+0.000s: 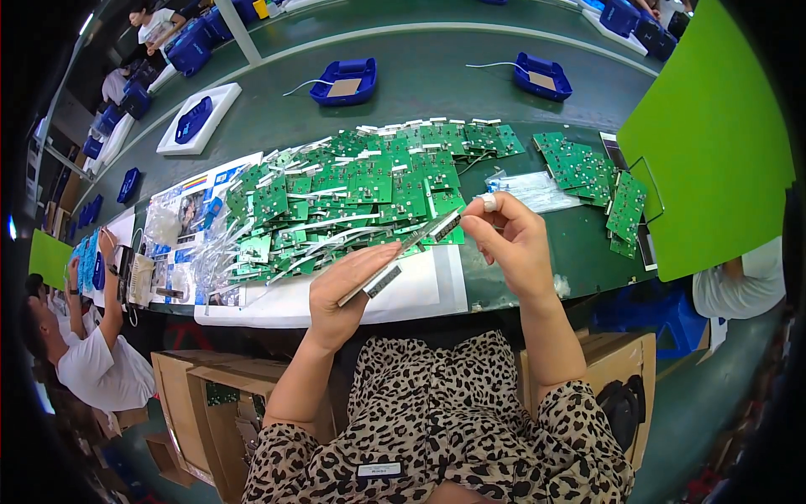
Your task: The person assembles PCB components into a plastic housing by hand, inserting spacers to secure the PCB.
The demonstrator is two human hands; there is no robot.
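My left hand is closed on a circuit board, held tilted and seen nearly edge-on. White-and-black component strips show along it, and there may be more than one board in the grip. At the board's upper right end, the thumb and bent fingers of my right hand meet its corner. A white band wraps one right finger. Just beyond both hands, a wide heap of green circuit boards with white strips and flat cables covers the bench.
Right of the heap lie a clear plastic bag and more green boards, beside a tall lime-green panel. Blue housings stand farther back. Cardboard boxes flank my lap. A co-worker sits at left.
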